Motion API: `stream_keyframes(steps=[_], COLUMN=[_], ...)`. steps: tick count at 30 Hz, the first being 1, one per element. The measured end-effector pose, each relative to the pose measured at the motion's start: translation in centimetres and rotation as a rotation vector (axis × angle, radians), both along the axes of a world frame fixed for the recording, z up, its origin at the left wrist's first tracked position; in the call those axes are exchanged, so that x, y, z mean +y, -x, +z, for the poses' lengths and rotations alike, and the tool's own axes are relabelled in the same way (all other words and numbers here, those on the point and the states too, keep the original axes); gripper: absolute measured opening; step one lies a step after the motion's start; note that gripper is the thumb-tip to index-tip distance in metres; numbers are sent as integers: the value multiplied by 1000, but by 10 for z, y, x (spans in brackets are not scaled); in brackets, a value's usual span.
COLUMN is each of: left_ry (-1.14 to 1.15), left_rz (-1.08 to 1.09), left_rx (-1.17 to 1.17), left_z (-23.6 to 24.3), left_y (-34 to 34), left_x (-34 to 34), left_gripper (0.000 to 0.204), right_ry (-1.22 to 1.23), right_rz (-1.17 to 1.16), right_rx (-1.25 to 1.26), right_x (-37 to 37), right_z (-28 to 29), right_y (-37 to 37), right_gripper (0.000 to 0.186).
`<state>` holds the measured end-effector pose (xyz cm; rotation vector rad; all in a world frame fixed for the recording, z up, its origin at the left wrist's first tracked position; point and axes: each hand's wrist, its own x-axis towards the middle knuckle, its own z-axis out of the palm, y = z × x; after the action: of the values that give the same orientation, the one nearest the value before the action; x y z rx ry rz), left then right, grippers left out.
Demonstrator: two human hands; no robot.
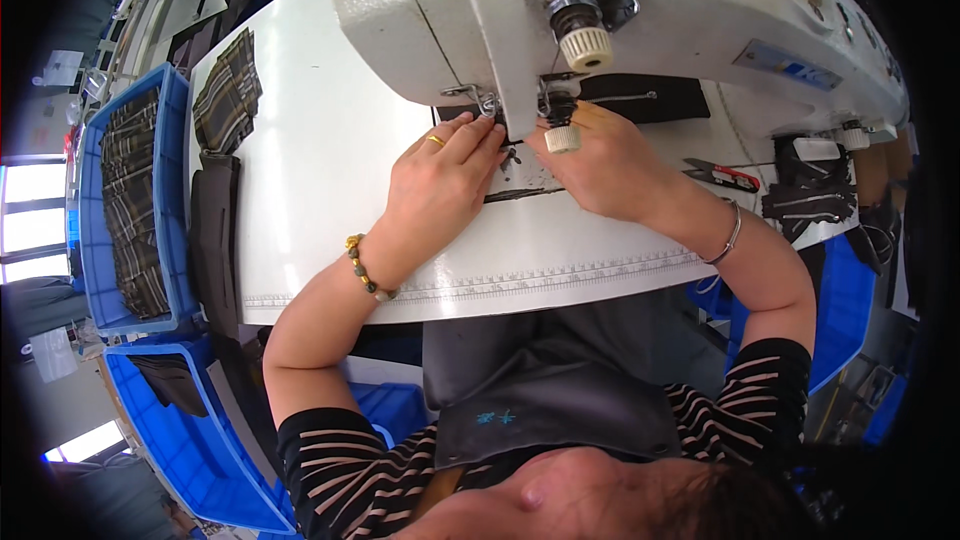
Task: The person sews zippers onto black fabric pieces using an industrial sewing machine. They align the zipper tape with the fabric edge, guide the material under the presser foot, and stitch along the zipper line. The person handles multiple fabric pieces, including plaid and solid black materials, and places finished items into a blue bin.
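Under the head of a white sewing machine [420,50] lies a dark fabric piece [690,100] with a metal zipper [620,97]. My left hand [445,175] presses on its left end close to the needle area, fingers stretched out and lying flat. On the other side of the needle area, my right hand [605,165] has its fingers curled at the fabric's near edge. A cream tension knob [563,139] and the machine head hide some of its fingertips. The stitching spot itself is mostly covered by my fingers.
Red-handled thread snips [722,175] and dark zippers [810,202] lie to the right. Plaid fabric pieces [228,90] and folded dark strips [213,240] sit at the table's left edge. Blue bins [180,190] stand beyond. A ruler strip [480,283] runs along the front edge.
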<state>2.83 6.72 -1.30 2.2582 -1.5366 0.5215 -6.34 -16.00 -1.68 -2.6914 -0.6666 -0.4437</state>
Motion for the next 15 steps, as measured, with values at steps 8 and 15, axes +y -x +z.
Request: stream_keyframes(steps=[8,15], left_ry=[-21,-45], left_rz=[10,15], left_rx=[3,24], left_z=[4,3], left_y=[0,-3], left_x=[-3,-2], left_gripper=[22,19], right_ry=[-2,-11], right_rz=[5,7], right_rx=[-48,-66], right_x=[-4,-5], right_z=[0,-1], right_y=[-1,-3], right_gripper=[27,29])
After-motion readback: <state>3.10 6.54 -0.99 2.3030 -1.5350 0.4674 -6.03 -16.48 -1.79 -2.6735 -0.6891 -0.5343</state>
